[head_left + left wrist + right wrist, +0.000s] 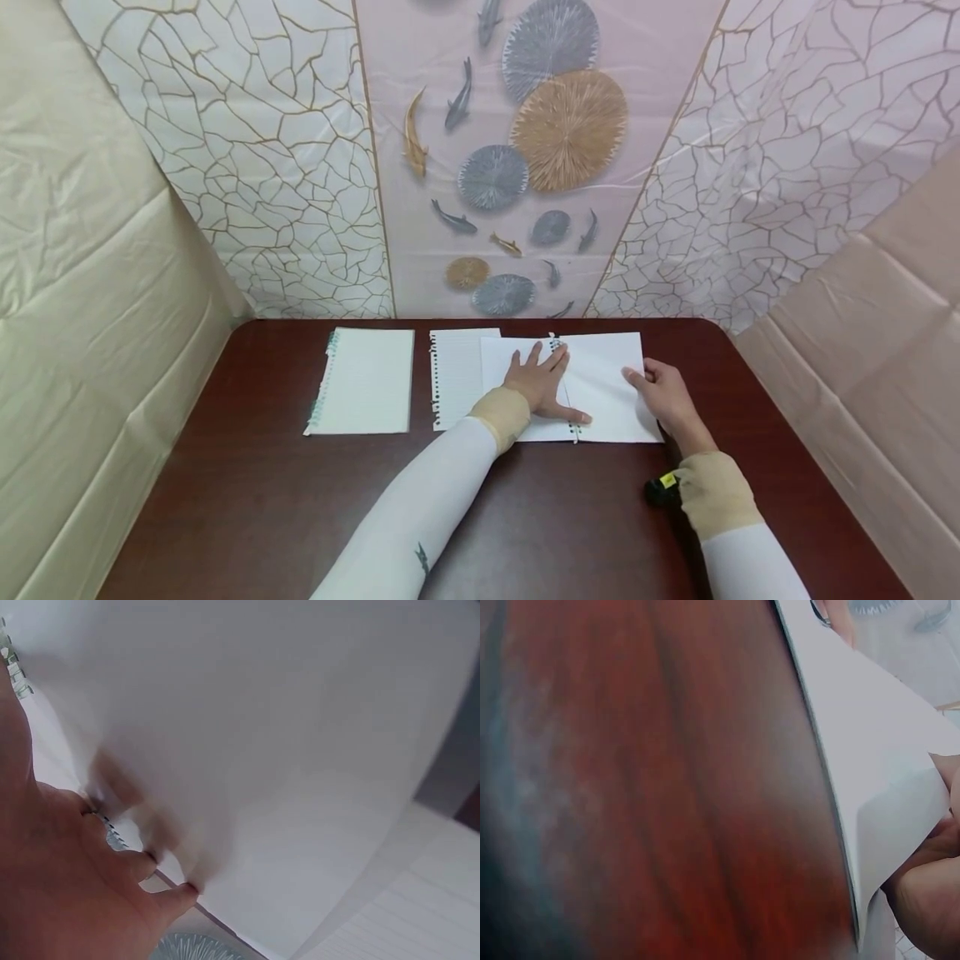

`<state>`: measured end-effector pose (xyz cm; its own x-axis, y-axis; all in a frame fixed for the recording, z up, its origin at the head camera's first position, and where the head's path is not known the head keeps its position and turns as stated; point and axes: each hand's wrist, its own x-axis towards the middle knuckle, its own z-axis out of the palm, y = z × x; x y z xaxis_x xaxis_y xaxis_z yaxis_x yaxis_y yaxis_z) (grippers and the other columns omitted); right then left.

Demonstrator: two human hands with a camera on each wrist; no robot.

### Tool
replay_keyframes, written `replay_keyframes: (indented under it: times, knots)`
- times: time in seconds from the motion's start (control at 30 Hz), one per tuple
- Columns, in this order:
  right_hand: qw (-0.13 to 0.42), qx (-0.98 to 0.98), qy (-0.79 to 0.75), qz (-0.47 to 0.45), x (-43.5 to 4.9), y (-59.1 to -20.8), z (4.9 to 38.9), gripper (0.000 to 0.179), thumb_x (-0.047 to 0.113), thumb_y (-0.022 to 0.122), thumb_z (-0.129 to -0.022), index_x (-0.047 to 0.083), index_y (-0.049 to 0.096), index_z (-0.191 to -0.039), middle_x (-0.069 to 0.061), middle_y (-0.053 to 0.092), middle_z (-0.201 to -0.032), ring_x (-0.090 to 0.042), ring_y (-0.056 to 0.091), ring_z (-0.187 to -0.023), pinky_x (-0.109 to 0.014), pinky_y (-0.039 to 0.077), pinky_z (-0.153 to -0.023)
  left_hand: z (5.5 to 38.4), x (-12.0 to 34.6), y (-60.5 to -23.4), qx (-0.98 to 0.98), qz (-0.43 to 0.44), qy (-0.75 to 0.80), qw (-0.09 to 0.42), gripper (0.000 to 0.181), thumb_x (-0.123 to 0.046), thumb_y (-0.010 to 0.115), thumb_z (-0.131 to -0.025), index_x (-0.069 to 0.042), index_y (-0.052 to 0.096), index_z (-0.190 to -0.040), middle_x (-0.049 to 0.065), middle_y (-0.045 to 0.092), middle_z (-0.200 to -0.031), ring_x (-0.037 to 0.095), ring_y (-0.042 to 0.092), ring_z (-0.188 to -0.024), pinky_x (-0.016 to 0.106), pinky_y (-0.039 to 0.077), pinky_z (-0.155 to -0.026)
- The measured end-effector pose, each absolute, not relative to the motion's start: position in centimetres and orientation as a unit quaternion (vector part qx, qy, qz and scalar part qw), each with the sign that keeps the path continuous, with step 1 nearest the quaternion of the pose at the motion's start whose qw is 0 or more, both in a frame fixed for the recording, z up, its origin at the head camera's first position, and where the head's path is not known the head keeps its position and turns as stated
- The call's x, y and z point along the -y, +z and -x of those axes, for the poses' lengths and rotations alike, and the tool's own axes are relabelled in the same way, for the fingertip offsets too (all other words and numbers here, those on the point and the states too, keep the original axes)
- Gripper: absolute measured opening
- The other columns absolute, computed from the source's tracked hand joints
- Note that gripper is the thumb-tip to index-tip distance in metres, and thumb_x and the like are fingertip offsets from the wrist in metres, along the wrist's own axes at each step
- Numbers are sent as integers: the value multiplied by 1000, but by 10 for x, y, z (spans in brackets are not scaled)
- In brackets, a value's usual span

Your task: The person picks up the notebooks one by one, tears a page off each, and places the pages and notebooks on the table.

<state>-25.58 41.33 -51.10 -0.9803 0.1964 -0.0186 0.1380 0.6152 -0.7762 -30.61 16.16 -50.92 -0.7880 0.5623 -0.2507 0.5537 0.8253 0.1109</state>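
An open notebook [607, 408] with blank white pages lies toward the back right of the table, its binding running down the middle. My left hand [538, 385] rests across the binding with fingers spread. In the left wrist view, the fingertips of that left hand [75, 877] touch a white page [285, 735]. At the notebook's right edge, my right hand [667, 398] pinches a page between thumb and fingers. The right wrist view shows this page [900, 817] bent up at its corner, with part of the right hand [930, 896] behind it.
Left of the notebook lies a ruled sheet [455, 375] with punched holes, partly under the notebook. Farther left is a pad of paper [367, 383] with a torn-looking green-tinged edge. A small black object with a yellow label [660, 490] is beside my right wrist.
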Motion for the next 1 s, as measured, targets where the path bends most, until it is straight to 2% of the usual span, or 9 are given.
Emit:
replay_keyframes:
  times: [0.27, 0.37, 0.47, 0.57, 0.7, 0.8, 0.87, 0.93, 1.0]
  knots:
    - [30, 889, 447, 95, -420, -509, 249, 41, 40, 60, -110, -1, 60, -110, -5, 47, -81, -17, 42, -73, -29, 38, -60, 291, -154, -494, -950, -289, 11, 113, 124, -97, 50, -80, -25, 10, -173, -12, 4, -178, 26, 7, -164, 54, 19, -129]
    - [23, 887, 451, 93, -418, -507, 250, 48, 43, 57, -110, -4, 61, -121, -10, 54, -89, -20, 49, -79, -30, 44, -66, 286, -152, -487, -950, -294, 15, 106, 124, -96, 52, -80, -22, 13, -173, -9, 7, -178, 28, 9, -164, 54, 20, -128]
    - [10, 898, 432, 84, -415, -501, 251, 59, 45, 54, -111, -6, 55, -141, -24, 62, -118, -30, 58, -101, -39, 51, -84, 291, -155, -493, -950, -291, 15, 108, 125, -97, 50, -79, -24, 11, -173, -12, 4, -178, 26, 8, -164, 54, 19, -128]
    - [-16, 921, 385, 57, -413, -492, 248, 68, 38, 53, -112, -11, 37, -156, -35, 47, -150, -45, 51, -132, -58, 46, -106, 298, -159, -503, -950, -292, 15, 112, 127, -99, 48, -78, -27, 6, -173, -15, -2, -178, 25, 3, -164, 55, 16, -128]
    - [-44, 945, 324, 10, -414, -484, 240, 68, 21, 54, -111, -17, 24, -158, -43, 32, -158, -56, 37, -146, -68, 38, -113, 302, -161, -507, -948, -292, 22, 125, 128, -99, 50, -78, -27, 2, -172, -14, -7, -177, 26, -2, -164, 56, 12, -129]
    - [-32, 954, 297, -2, -415, -483, 235, 61, 18, 57, -109, -18, 36, -153, -42, 46, -149, -52, 55, -130, -63, 51, -101, 299, -158, -500, -947, -292, 27, 130, 128, -97, 52, -79, -23, 5, -173, -11, -4, -178, 28, 0, -164, 57, 13, -129]
    - [-19, 957, 290, 4, -417, -484, 232, 55, 20, 60, -109, -17, 46, -148, -40, 57, -139, -44, 65, -113, -53, 58, -89, 296, -157, -495, -947, -292, 27, 130, 128, -96, 54, -79, -23, 7, -173, -11, -2, -178, 29, 2, -164, 57, 14, -129]
    - [-12, 955, 294, 14, -420, -486, 229, 50, 24, 61, -109, -14, 56, -141, -35, 67, -124, -34, 68, -93, -43, 59, -74, 295, -157, -493, -947, -291, 25, 130, 126, -95, 54, -80, -23, 9, -173, -12, 0, -178, 28, 4, -164, 57, 15, -129]
    - [-13, 951, 308, 18, -423, -488, 226, 49, 26, 61, -109, -13, 58, -138, -30, 70, -116, -27, 68, -86, -37, 57, -69, 297, -158, -497, -949, -286, 22, 132, 124, -95, 54, -80, -26, 8, -173, -14, 0, -178, 26, 4, -164, 56, 15, -129]
